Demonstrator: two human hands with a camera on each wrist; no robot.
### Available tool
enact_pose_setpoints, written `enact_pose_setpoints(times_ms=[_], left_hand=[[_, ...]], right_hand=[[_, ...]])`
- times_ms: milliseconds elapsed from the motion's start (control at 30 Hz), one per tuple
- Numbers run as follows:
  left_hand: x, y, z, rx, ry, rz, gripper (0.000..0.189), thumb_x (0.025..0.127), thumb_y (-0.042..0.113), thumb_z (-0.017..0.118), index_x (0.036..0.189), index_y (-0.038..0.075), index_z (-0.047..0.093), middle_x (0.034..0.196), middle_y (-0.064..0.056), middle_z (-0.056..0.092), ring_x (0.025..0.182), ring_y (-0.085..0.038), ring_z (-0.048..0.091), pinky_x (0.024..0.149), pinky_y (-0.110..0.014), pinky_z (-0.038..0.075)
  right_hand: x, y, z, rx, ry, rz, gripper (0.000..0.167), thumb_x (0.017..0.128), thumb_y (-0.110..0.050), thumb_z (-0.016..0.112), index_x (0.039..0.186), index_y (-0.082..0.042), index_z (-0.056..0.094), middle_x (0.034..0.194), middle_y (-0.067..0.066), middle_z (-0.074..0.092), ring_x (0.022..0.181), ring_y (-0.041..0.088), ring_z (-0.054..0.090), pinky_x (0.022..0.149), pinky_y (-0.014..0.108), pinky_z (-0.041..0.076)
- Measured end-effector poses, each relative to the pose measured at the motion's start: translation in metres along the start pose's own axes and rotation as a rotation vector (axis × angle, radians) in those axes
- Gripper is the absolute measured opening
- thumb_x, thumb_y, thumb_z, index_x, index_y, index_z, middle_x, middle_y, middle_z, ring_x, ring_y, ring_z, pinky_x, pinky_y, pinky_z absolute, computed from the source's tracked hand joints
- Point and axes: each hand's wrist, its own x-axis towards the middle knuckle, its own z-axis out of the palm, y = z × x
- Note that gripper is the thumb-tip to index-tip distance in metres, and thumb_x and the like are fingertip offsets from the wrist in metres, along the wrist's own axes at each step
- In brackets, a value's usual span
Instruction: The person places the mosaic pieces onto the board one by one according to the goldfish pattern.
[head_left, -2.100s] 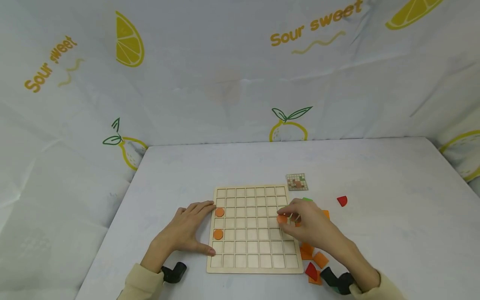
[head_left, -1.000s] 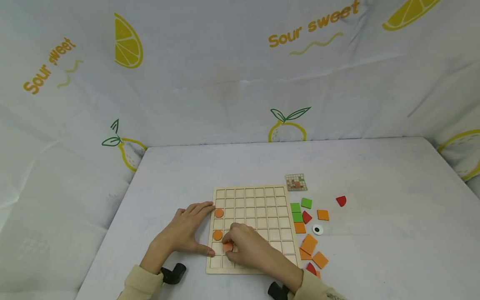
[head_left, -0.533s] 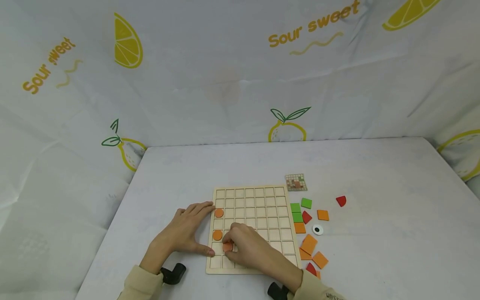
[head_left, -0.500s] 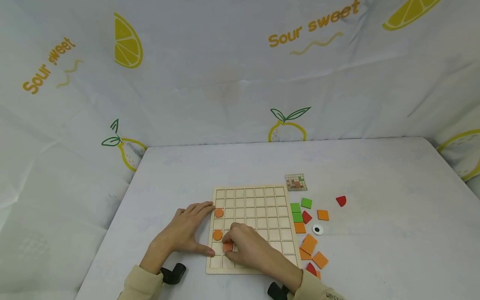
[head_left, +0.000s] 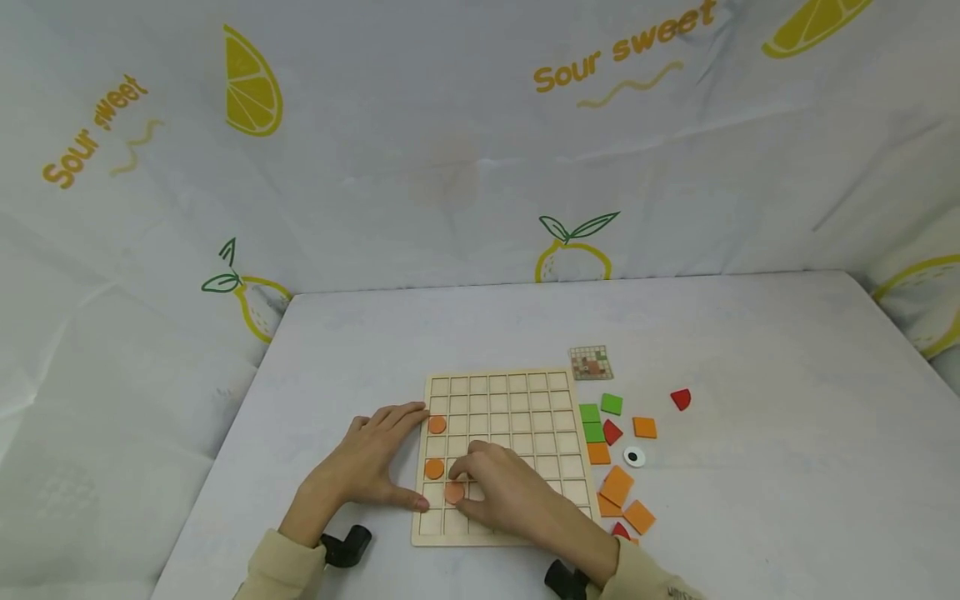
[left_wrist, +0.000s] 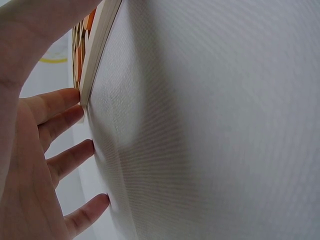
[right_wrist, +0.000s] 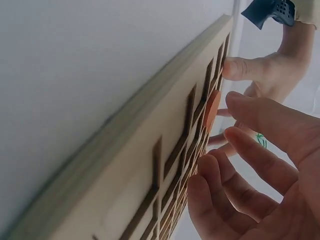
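Observation:
A pale wooden grid board [head_left: 510, 541] lies on the white table. My left hand [head_left: 372, 457] rests at its left edge, fingers spread, fingertips against the rim and thumb at the lower left. Two orange discs, one higher [head_left: 437, 425] and one lower [head_left: 434, 468], sit in the leftmost column. A third orange disc [head_left: 454, 492] lies in the second column, second row from the bottom. Around it hovers my right hand [head_left: 504, 490], thumb and forefinger parted. In the right wrist view the fingertips stand off that disc [right_wrist: 212, 111], and nothing is held.
Right of the board lie green squares [head_left: 612, 404], orange squares [head_left: 639, 517], red quarter-round pieces [head_left: 681, 399] and a white eye disc [head_left: 634, 457]. A small printed pattern card [head_left: 591, 363] lies by the upper right corner. A lemon-print cloth [head_left: 420, 167] hangs behind the table.
My right hand took an orange disc from the board's right side to the lower left and set it in a cell; its fingers have now let go. My left hand stays put.

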Motion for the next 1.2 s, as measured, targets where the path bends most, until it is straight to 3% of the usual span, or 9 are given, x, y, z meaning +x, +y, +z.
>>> enact_pose_setpoints(times_ms=[300,667,933,1200], left_hand=[[0.000,0.000,-0.001,-0.012,-0.002,0.008,0.118,0.060,0.074,0.085,0.154,0.015,0.043,0.161,-0.004,0.043,0.145,-0.028,0.043,0.099,-0.062,0.042],[0.001,-0.001,0.000,-0.004,-0.009,0.000,0.119,0.060,0.075,0.084,0.154,0.016,0.043,0.162,-0.003,0.043,0.145,-0.027,0.043,0.099,-0.059,0.042],[0.001,-0.001,0.001,0.000,-0.010,-0.003,0.119,0.060,0.076,0.083,0.155,0.016,0.043,0.162,-0.003,0.042,0.145,-0.027,0.043,0.099,-0.061,0.042],[0.000,-0.002,0.001,0.001,-0.005,0.001,0.119,0.060,0.077,0.083,0.155,0.016,0.043,0.162,-0.002,0.042,0.145,-0.027,0.042,0.099,-0.061,0.042]], right_hand=[[0.002,-0.001,0.006,0.003,0.029,-0.047,0.015,0.080,-0.005,0.082,0.095,-0.003,0.080,0.086,0.004,0.068,0.070,0.001,0.047,0.061,0.016,0.042],[-0.003,0.001,0.001,-0.019,-0.001,0.008,0.017,0.082,-0.010,0.082,0.099,-0.006,0.080,0.090,0.001,0.069,0.073,0.002,0.051,0.065,0.017,0.044],[-0.019,0.009,-0.018,-0.025,0.007,0.020,0.021,0.082,-0.012,0.082,0.103,-0.008,0.078,0.098,0.000,0.074,0.090,0.013,0.068,0.078,0.028,0.055],[-0.047,0.027,-0.038,-0.035,0.032,0.082,0.023,0.081,-0.014,0.083,0.104,-0.013,0.079,0.098,-0.005,0.073,0.086,0.010,0.064,0.073,0.026,0.052]])
